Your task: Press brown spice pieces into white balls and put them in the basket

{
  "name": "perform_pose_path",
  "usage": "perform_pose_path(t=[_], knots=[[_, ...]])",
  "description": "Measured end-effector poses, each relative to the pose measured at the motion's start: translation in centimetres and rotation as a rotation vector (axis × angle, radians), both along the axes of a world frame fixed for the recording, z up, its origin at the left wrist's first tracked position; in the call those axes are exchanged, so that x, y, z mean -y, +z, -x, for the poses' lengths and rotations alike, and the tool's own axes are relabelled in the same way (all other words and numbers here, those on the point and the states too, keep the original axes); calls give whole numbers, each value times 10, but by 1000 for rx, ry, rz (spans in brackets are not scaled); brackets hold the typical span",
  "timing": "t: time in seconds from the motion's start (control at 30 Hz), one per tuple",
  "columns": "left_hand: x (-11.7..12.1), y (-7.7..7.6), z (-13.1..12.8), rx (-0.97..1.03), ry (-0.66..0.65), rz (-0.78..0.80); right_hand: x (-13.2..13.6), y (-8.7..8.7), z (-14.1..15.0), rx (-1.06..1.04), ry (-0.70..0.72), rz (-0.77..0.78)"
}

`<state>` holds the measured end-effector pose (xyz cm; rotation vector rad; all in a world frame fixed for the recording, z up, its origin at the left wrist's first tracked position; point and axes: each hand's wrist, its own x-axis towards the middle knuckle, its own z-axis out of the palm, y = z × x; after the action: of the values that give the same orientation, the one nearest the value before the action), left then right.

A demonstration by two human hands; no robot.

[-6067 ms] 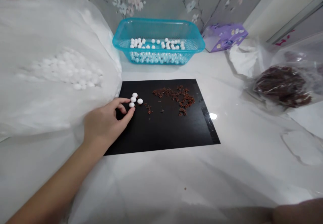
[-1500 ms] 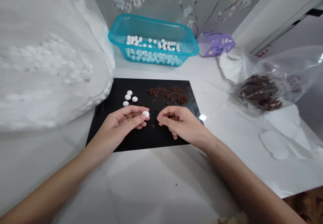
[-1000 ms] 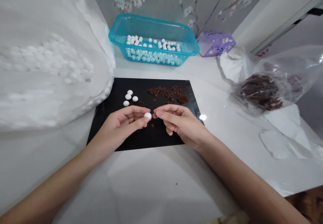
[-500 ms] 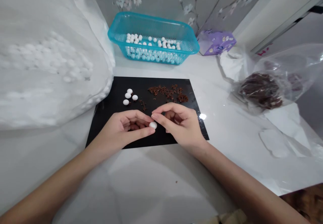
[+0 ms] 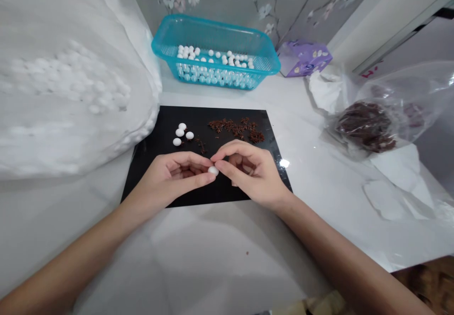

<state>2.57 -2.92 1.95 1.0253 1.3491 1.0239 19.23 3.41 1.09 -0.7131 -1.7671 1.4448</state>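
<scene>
Between thumb and forefinger, my left hand (image 5: pixel 180 173) pinches a small white ball (image 5: pixel 213 170). My right hand (image 5: pixel 248 168) is closed in a pinch right at the ball's upper right side; whatever its fingertips hold is hidden. Both hands are over a black mat (image 5: pixel 198 196). Several white balls (image 5: pixel 179 132) rest near the mat's upper left, with small brown bits beside them. A pile of small brown star-shaped pieces (image 5: pixel 234 128) is spread over the mat's upper right, beyond my right hand.
A blue basket (image 5: pixel 216 71) with several white balls stands behind the mat. At left bulges a large white bag (image 5: pixel 78 130) of white balls. On the right are a purple pack (image 5: pixel 307 58), crumpled white tissue (image 5: pixel 326 89) and a clear bag of brown pieces (image 5: pixel 367 125).
My left hand took up a ball after reaching to the group at left. My right hand came into view, moved left and met the ball. Lately both hands have shifted slightly up.
</scene>
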Motion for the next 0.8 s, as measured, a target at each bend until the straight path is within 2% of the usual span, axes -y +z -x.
perform_pose_path(t=[0.2, 0.5, 0.8], knots=[[0, -1, -1, -1, 76, 14, -1, 0, 1, 4, -45, 11], [0, 0, -2, 16, 73, 12, 2, -1, 1, 43, -91, -169], [0, 1, -2, -53, 84, 19, 4, -2, -2, 100, -124, -339]])
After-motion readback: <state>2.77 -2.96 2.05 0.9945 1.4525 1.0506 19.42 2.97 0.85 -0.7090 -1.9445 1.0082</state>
